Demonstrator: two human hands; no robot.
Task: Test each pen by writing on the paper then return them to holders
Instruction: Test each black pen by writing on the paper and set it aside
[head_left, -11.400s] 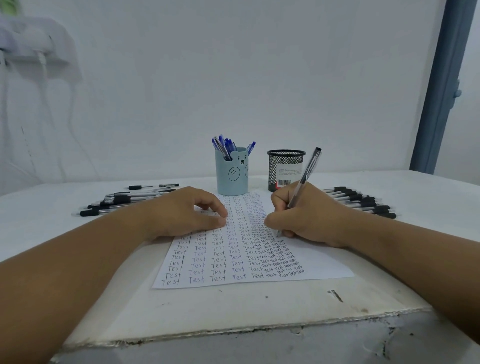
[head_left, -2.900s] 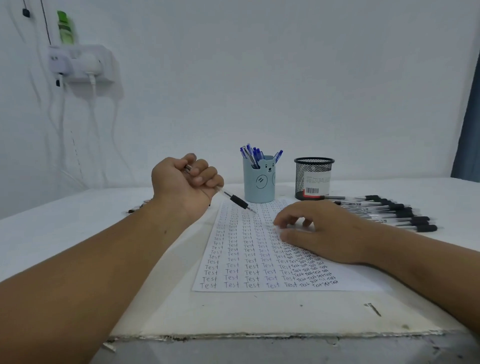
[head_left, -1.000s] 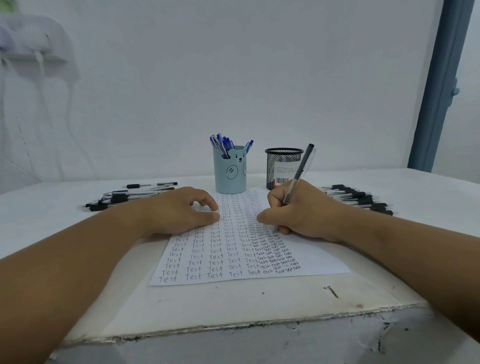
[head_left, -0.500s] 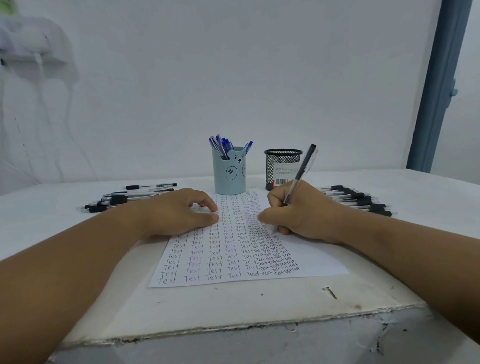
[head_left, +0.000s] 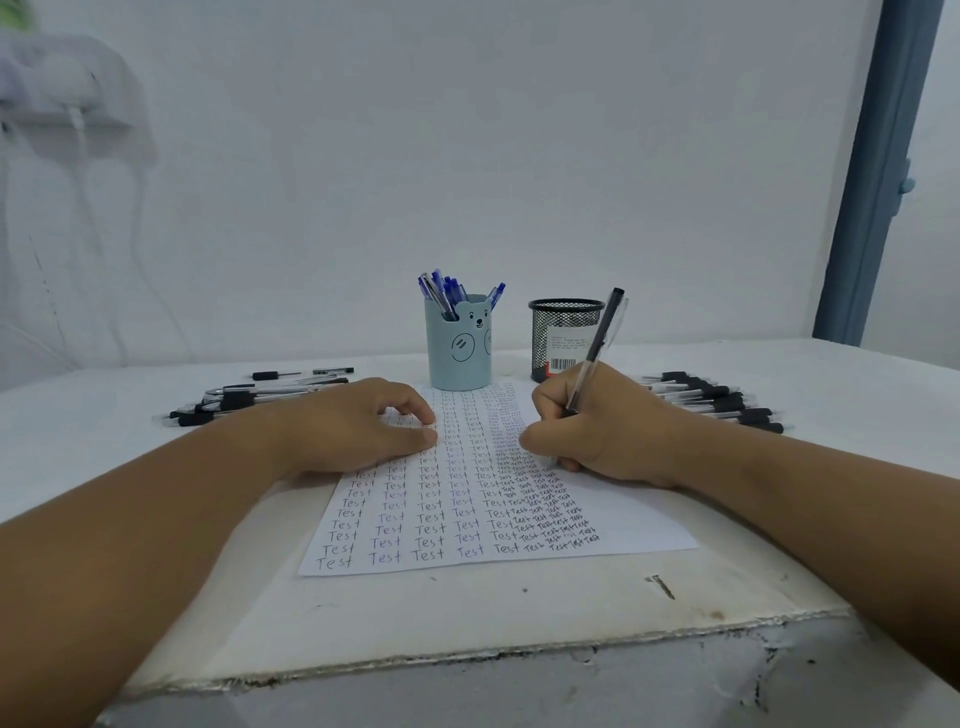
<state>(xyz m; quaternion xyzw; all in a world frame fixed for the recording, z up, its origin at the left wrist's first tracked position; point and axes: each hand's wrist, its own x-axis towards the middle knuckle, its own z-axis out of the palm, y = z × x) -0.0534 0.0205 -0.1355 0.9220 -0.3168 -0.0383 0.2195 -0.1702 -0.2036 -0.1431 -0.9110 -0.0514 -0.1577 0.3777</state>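
The white worktop (head_left: 727, 587) carries the paper (head_left: 623, 525) at centre, columns of "Test" covering most of it. The left hand (head_left: 358, 428) rests on the sheet's 10 o'clock part, its grip loosely curled and holding nothing. The right hand (head_left: 605, 428), at 2 o'clock, has its grip closed around the pen (head_left: 597, 348), which looks light, stiff and smooth, best pinched low on the barrel. At 12 o'clock stand the blue holder (head_left: 457, 353) and mesh holder (head_left: 563, 338). Loose pens lie at 9 (head_left: 249, 397) and 3 (head_left: 711, 400). The pen's tip is hidden behind fingers; the mesh holder's contents cannot be made out.
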